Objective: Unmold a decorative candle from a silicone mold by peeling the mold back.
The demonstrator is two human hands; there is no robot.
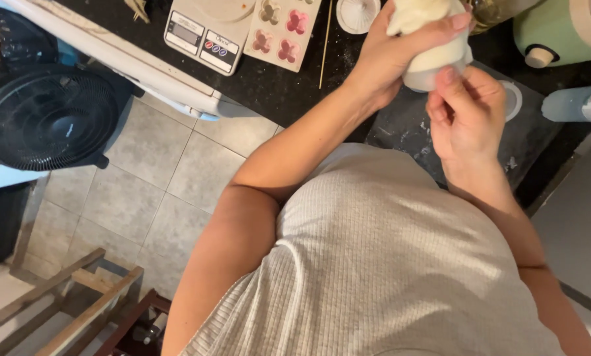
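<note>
My left hand [391, 56] is wrapped around a soft white cup-shaped container [434, 62] filled with a cream-white mass, held above the dark counter [289, 89]. My right hand [467, 112] grips the lower edge of the same container with thumb and fingers. Both hands are at the top of the head view, over a dark slate board [407, 128] dusted with white marks.
A white kitchen scale [206, 29], a pale mould with pink flower shapes [282, 29], a thin wooden skewer [325, 43] and a round white lid [357, 13] lie on the counter. A green appliance [559, 29] and a pale blue bottle [576, 103] stand right. A black fan [45, 118] stands on the tiled floor.
</note>
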